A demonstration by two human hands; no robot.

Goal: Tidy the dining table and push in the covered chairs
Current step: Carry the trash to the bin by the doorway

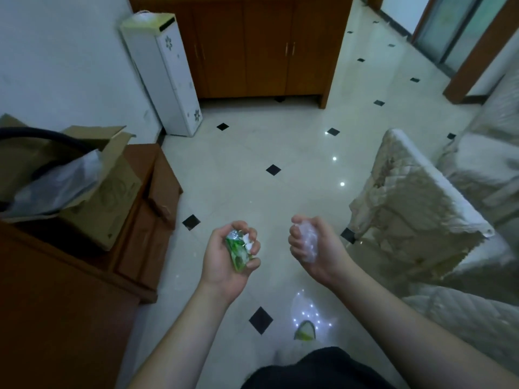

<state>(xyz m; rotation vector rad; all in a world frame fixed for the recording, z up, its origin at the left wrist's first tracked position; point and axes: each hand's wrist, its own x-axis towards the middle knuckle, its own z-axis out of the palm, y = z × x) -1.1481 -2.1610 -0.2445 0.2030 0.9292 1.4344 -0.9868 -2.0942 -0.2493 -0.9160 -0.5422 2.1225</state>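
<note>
My left hand (224, 258) is held palm up over the tiled floor and grips a crumpled green wrapper (238, 249) with a bit of white paper in it. Beside it, my right hand (316, 247) is curled round a crumpled wad of clear plastic (308, 242). To the right stands a covered chair (415, 203) under a pale quilted cover, its back toward me. More cloth-covered furniture (477, 169) lies behind it at the right edge. A small green scrap (304, 331) lies on the floor between my arms.
A brown wooden cabinet (84, 290) is at the left with an open cardboard box (92, 192) on it. A white water dispenser (165, 74) stands by the wall, wooden cupboards (266, 46) behind it. Glossy tiled floor (266, 141) stretches ahead.
</note>
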